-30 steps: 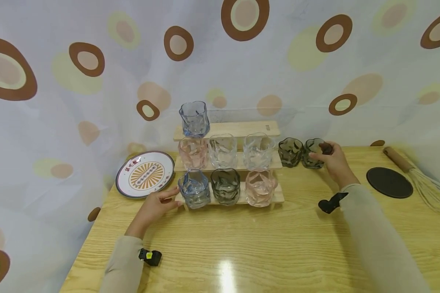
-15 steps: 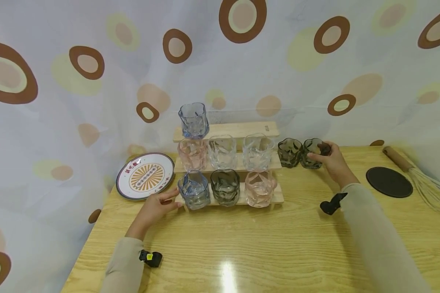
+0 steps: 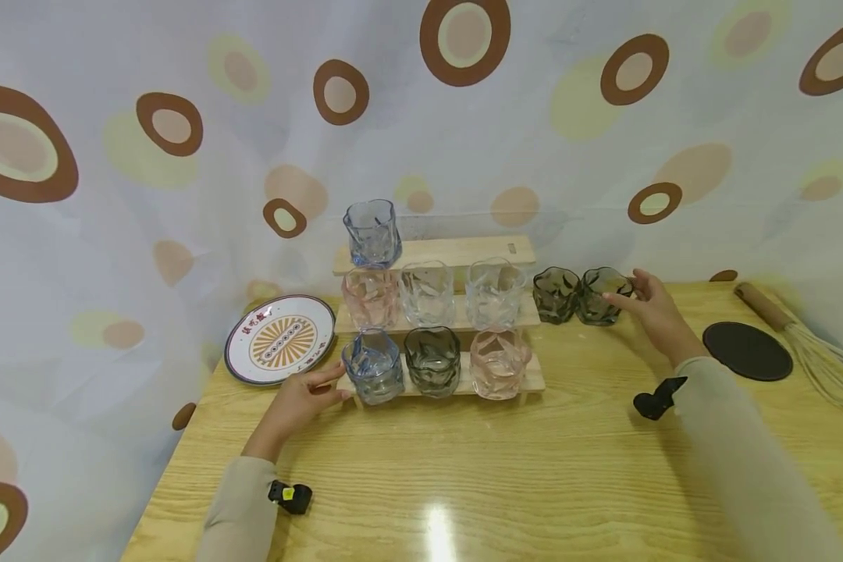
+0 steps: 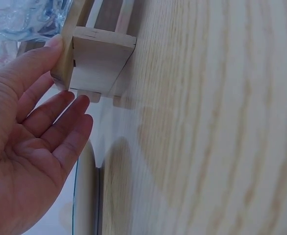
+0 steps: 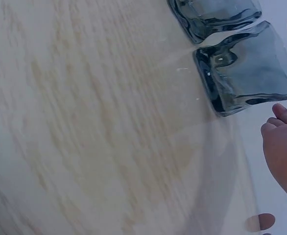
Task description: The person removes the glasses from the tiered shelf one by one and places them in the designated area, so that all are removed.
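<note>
In the head view, a three-tier wooden rack [image 3: 457, 252] holds blue, pink, clear and grey glasses. My left hand [image 3: 302, 402] pinches the left end of its lowest board, thumb along the board in the left wrist view, beside a blue glass [image 3: 374, 373]. To the right of the rack, two dark grey glasses stand side by side on the table. My right hand [image 3: 653, 308] is at the outer grey glass [image 3: 600, 300], thumb and fingers spread around its right side. In the right wrist view a small gap shows between the fingers [image 5: 283, 115] and that glass [image 5: 249, 71].
A patterned plate [image 3: 249, 363] lies left of the rack. Over on the right are a black round mat [image 3: 747, 351] and a whisk [image 3: 808, 336] with a brown handle. A spotted cloth [image 3: 464, 156] hangs behind the table [image 3: 464, 468].
My right hand has loosened from the outer grey glass and shifted slightly right. That glass stays beside the other grey one. My left hand keeps its place at the rack.
</note>
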Action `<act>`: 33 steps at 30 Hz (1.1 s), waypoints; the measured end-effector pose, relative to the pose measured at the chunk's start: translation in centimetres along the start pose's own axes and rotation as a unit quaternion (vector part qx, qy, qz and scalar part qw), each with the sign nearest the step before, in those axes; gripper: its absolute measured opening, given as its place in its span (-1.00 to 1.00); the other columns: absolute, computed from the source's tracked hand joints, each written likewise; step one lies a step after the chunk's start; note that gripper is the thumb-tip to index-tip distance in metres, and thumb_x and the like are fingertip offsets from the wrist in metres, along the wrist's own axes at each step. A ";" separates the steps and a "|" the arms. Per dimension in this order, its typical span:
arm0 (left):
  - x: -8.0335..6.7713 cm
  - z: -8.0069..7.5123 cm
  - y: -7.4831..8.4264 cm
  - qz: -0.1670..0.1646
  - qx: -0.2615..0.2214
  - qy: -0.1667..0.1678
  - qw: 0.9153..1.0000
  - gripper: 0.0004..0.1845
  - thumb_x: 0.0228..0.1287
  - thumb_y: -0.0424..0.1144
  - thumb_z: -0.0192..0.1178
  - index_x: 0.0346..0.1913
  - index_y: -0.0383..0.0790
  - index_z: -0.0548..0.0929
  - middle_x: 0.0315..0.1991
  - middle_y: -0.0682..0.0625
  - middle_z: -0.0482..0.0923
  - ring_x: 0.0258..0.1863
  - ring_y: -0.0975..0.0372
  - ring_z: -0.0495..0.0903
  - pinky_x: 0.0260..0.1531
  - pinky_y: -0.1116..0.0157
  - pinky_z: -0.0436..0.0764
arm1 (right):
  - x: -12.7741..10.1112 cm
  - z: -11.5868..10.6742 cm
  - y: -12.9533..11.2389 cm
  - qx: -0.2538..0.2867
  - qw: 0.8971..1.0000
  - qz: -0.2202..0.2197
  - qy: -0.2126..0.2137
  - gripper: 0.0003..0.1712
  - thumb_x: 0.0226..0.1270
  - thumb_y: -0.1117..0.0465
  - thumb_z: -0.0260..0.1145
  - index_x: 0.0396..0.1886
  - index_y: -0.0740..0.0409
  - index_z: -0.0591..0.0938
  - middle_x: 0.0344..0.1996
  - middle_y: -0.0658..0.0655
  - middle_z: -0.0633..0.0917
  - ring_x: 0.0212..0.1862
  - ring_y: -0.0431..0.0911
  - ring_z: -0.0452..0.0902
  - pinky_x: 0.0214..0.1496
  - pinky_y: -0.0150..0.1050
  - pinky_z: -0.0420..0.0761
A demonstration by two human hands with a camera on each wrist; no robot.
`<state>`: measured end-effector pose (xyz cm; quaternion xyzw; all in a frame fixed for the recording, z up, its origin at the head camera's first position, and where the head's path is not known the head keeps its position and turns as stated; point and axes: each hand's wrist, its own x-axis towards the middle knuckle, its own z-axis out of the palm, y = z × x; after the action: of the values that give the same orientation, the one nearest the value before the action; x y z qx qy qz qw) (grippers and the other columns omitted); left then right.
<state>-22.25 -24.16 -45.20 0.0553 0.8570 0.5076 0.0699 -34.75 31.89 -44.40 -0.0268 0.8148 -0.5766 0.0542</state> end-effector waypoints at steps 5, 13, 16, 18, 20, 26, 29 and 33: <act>0.0 0.0 0.0 0.003 -0.001 -0.002 1.000 -0.46 0.16 -0.19 0.35 0.21 -0.28 0.52 0.30 -0.11 0.34 0.29 0.04 0.33 0.17 0.19 0.49 | -0.4 -0.8 -1.4 0.009 1.000 -0.018 -0.001 0.09 0.37 -0.04 0.19 0.50 0.16 -0.36 0.49 0.25 -0.30 0.48 0.06 -0.49 0.49 0.07 -0.28; 0.2 0.2 0.0 0.008 0.002 -0.001 1.000 -0.46 0.15 -0.20 0.35 0.20 -0.28 0.53 0.30 -0.10 0.34 0.28 0.04 0.34 0.16 0.19 0.50 | -0.7 -1.7 -4.4 -0.031 0.999 -0.040 -0.003 0.06 0.37 -0.04 0.20 0.51 0.14 -0.31 0.50 0.20 -0.27 0.49 0.02 -0.43 0.51 -0.02 -0.29; 0.2 0.2 0.1 0.010 0.002 0.000 1.000 -0.46 0.15 -0.19 0.35 0.20 -0.28 0.53 0.30 -0.10 0.34 0.29 0.04 0.34 0.16 0.19 0.49 | -0.5 -1.8 -5.6 -0.036 0.998 -0.054 -0.002 0.03 0.37 0.01 0.21 0.52 0.13 -0.27 0.50 0.19 -0.23 0.50 0.00 -0.39 0.52 -0.05 -0.26; 0.2 0.2 0.0 0.009 0.003 0.001 1.000 -0.46 0.15 -0.19 0.35 0.20 -0.27 0.53 0.30 -0.09 0.34 0.28 0.04 0.34 0.16 0.19 0.50 | -0.3 -1.6 -6.5 -0.034 0.998 -0.061 -0.004 0.01 0.38 0.05 0.22 0.52 0.13 -0.25 0.51 0.18 -0.20 0.50 0.00 -0.36 0.52 -0.07 -0.24; 0.2 0.1 0.0 0.006 0.004 0.002 1.000 -0.46 0.15 -0.19 0.35 0.20 -0.26 0.53 0.30 -0.08 0.34 0.28 0.04 0.35 0.16 0.19 0.50 | -0.2 -1.1 -7.5 -0.033 0.997 -0.067 -0.011 0.00 0.37 0.08 0.23 0.52 0.13 -0.23 0.50 0.19 -0.18 0.50 0.01 -0.32 0.52 -0.07 -0.21; 0.1 0.0 0.0 0.007 0.007 0.001 1.000 -0.45 0.15 -0.17 0.35 0.21 -0.26 0.52 0.30 -0.09 0.33 0.26 0.02 0.36 0.16 0.18 0.50 | -0.3 1.0 -10.7 -0.030 0.994 -0.098 -0.041 -0.04 0.36 0.13 0.25 0.52 0.16 -0.15 0.49 0.24 -0.08 0.50 0.03 -0.22 0.52 -0.07 -0.10; 0.0 0.0 0.1 0.004 0.005 0.001 1.000 -0.45 0.14 -0.18 0.36 0.20 -0.26 0.52 0.29 -0.09 0.34 0.24 0.01 0.39 0.15 0.18 0.50 | -0.3 2.1 -12.3 -0.025 0.991 -0.112 -0.061 -0.08 0.37 0.16 0.24 0.51 0.17 -0.11 0.47 0.25 -0.01 0.49 0.04 -0.17 0.51 -0.08 -0.05; -0.1 -0.1 0.3 0.000 0.005 -0.001 1.000 -0.44 0.15 -0.17 0.36 0.21 -0.26 0.52 0.29 -0.09 0.34 0.22 0.00 0.41 0.15 0.17 0.49 | -0.3 4.1 -14.8 -0.025 0.987 -0.130 -0.085 -0.13 0.36 0.17 0.25 0.50 0.18 -0.02 0.44 0.26 0.09 0.48 0.04 -0.08 0.50 -0.09 0.00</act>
<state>-22.16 -24.07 -44.86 0.0564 0.8593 0.5034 0.0706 -34.23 23.18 -31.81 -0.1832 0.8110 -0.5536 0.0474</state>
